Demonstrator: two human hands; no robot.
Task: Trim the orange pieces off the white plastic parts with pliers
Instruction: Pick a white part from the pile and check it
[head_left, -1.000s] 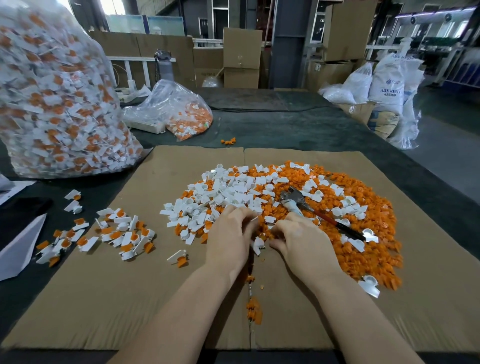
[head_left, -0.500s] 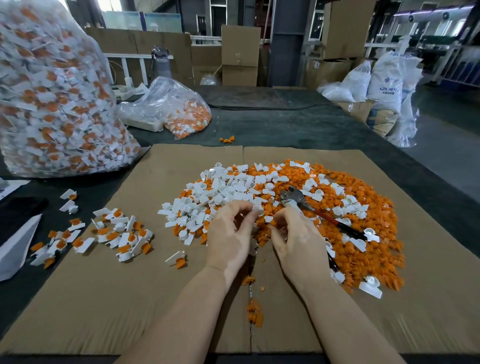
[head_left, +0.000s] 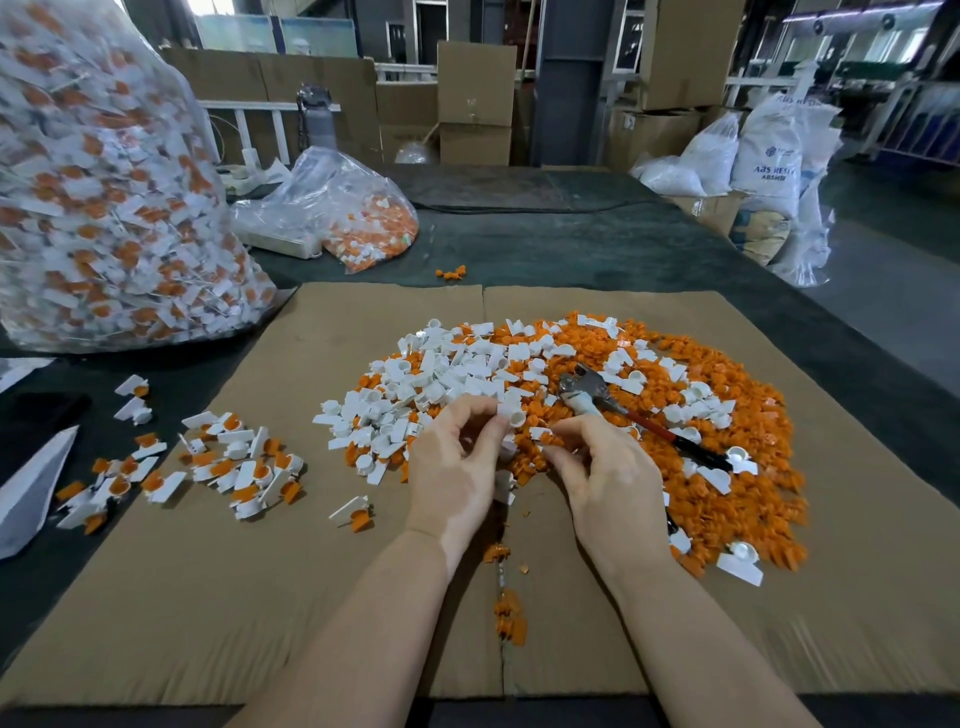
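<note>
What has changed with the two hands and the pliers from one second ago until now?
Both hands rose a little off the pile and drew apart at the fingertips. The left hand now pinches a white part up at its fingertips; the right hand fingers small pieces beside it. What exactly the right hand holds is too small to tell. The pliers stayed lying untouched on the pile, and the cardboard did not move.

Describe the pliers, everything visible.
The pliers lie flat on the mixed pile of white parts and orange offcuts, right of centre on the cardboard. Grey metal head points up-left; a pale sleeve sits behind it, then a thin red and black handle runs down-right. Neither hand holds them; the right hand is just below the head. Whether the jaws are open is unclear.
</note>
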